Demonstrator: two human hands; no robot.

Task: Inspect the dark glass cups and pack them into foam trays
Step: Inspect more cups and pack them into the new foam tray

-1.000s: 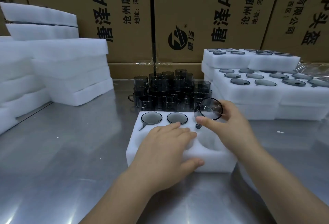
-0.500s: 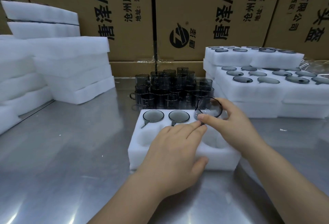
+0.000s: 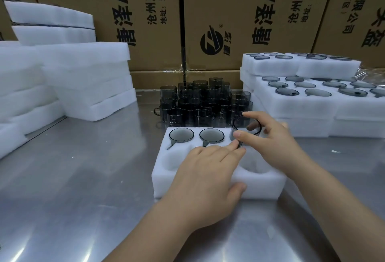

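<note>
A white foam tray (image 3: 160, 180) lies on the steel table in front of me. Two dark glass cups (image 3: 181, 134) (image 3: 211, 135) sit in its back left and back middle pockets. My right hand (image 3: 270, 143) grips a third dark glass cup (image 3: 246, 126) by the rim, over the back right pocket and partly sunk into it. My left hand (image 3: 208, 176) rests flat on the tray, fingers spread, its fingertips touching the cup's handle. The front pockets that I can see hold no cups. Behind the tray stands a cluster of loose dark cups (image 3: 200, 103).
Stacks of white foam trays (image 3: 83, 82) fill the left side. Packed trays with cups (image 3: 302, 99) are stacked at the right. Brown printed cartons (image 3: 229, 22) wall off the back. The steel table (image 3: 73, 188) reaches to the near edge.
My right hand has lowered the cup, from tilted above the tray down into the back right pocket. My left hand slid its fingers forward to the cup's handle.
</note>
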